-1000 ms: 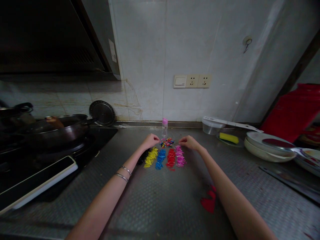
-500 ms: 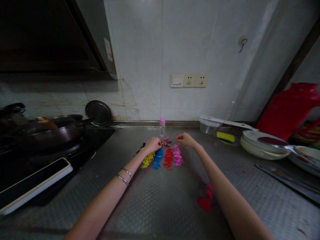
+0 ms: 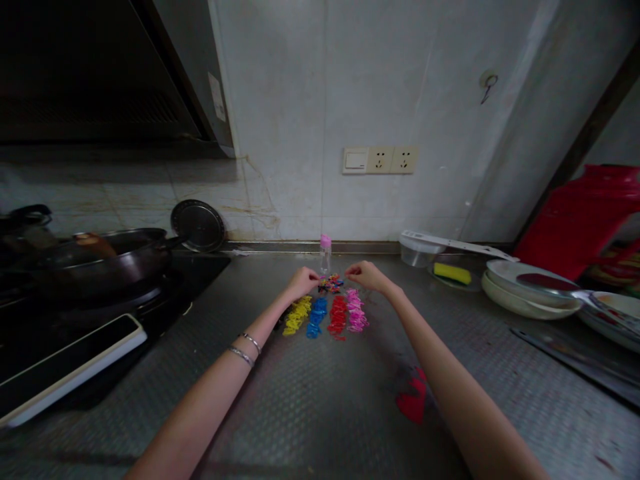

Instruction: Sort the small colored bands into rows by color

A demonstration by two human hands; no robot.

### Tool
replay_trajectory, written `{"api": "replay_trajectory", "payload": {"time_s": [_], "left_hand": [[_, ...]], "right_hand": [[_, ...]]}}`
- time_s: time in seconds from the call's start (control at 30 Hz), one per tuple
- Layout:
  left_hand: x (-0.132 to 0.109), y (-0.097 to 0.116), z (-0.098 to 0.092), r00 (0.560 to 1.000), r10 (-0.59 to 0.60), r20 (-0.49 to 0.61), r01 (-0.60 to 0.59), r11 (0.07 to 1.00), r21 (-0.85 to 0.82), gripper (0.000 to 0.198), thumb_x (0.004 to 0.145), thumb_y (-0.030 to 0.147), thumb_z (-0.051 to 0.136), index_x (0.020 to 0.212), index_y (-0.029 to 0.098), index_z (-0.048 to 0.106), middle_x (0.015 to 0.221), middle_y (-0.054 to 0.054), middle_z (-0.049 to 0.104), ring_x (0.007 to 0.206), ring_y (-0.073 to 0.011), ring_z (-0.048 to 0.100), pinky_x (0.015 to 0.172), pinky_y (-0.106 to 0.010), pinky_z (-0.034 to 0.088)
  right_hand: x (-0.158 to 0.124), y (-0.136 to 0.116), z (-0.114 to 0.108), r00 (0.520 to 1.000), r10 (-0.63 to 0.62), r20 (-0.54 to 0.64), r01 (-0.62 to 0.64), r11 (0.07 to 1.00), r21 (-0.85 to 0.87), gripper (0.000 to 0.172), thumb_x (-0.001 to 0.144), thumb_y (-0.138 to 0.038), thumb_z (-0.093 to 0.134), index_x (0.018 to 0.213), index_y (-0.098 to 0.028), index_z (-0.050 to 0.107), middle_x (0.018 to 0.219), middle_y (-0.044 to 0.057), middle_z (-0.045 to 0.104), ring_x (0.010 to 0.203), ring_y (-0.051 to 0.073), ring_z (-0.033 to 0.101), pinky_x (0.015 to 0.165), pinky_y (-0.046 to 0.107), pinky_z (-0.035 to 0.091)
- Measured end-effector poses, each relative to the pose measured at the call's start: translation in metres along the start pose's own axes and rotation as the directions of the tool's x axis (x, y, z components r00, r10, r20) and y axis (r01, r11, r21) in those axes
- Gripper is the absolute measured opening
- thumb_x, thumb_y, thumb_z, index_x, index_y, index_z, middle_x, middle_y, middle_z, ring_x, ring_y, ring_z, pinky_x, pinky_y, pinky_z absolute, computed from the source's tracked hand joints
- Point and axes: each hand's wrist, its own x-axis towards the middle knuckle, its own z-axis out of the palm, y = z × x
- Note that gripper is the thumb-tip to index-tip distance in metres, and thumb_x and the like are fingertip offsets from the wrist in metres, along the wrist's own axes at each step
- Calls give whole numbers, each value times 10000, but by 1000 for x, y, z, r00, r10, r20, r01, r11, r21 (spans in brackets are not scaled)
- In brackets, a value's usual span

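A small mixed pile of colourful rubber bands (image 3: 331, 285) lies on the metal counter between my two hands. My left hand (image 3: 302, 283) is at the pile's left edge, thumb and fingertips pinched together. To the right of the pile, my right hand (image 3: 369, 275) also has its fingers pinched. What either hand holds is too small to make out. Closer to me are rows sorted by colour: yellow bands (image 3: 298, 316), blue bands (image 3: 317, 317), red bands (image 3: 337, 316) and pink bands (image 3: 357, 311). Dark bands at the far left are mostly hidden by my left arm.
Behind the pile stands a small clear bottle (image 3: 325, 257) with a pink cap. A red heart-shaped piece (image 3: 412, 404) lies by my right forearm. Left is a stove with a pan (image 3: 115, 257); right are a yellow sponge (image 3: 452, 273), bowls (image 3: 525, 300) and a knife (image 3: 575, 367).
My left hand has drawn back slightly left and away from me, uncovering more of the mixed pile and yellow row. My right hand has shifted a little left, towards the pile.
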Motion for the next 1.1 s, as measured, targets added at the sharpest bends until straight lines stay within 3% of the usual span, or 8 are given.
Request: {"api": "replay_trajectory", "payload": {"time_s": [0.2, 0.4, 0.57, 0.7, 0.9, 1.1], "left_hand": [[2, 8, -24, 999, 35, -37, -41, 985, -170, 201, 658, 208, 561, 754, 92, 694, 727, -71, 676, 676, -150, 578, 656, -248, 430], [-2, 16, -41, 996, 82, 25, -73, 964, -256, 201, 649, 225, 581, 744, 85, 689, 724, -74, 675, 665, -144, 576, 652, -242, 433], [-1, 14, -41, 989, 134, 68, -112, 957, -268, 214, 649, 236, 584, 750, 82, 693, 710, -74, 673, 653, -143, 571, 638, -239, 425], [-1, 13, -42, 979, 167, 119, -129, 952, -278, 227, 656, 254, 585, 757, 84, 696, 712, -74, 674, 650, -142, 567, 634, -238, 422], [-4, 15, -50, 968, 189, 163, -137, 949, -285, 220, 654, 242, 579, 758, 93, 702, 713, -71, 676, 657, -141, 566, 625, -229, 415], [-5, 3, -56, 974, 94, 207, -66, 988, -139, 219, 631, 202, 560, 746, 86, 705, 703, -64, 677, 624, -128, 551, 591, -207, 401]], "right_hand": [[4, -19, 24, 994, -61, -85, 73, 988, 138, 358, 680, -271, 620, 1011, -133, 634, 894, 63, 676, 713, 145, 608, 648, 221, 463], [5, -35, 42, 998, -51, -28, 58, 942, 332, 424, 687, -305, 623, 1058, -100, 603, 895, 92, 675, 677, 149, 618, 570, 216, 476], [4, -40, 37, 996, -74, -46, 86, 932, 352, 378, 680, -296, 623, 995, -89, 642, 859, 96, 683, 747, 183, 621, 625, 239, 478], [1, -45, 35, 993, -114, -16, 113, 932, 343, 280, 718, -283, 565, 903, -107, 680, 780, 65, 689, 700, 171, 616, 595, 226, 456], [-3, -49, 33, 991, -135, -15, 133, 945, 299, 272, 736, -296, 539, 881, -126, 693, 740, 35, 684, 647, 143, 590, 570, 207, 425], [-4, -42, 33, 995, -92, -35, 98, 966, 240, 241, 720, -265, 552, 839, -118, 702, 712, 42, 681, 639, 143, 592, 563, 201, 422]]}}
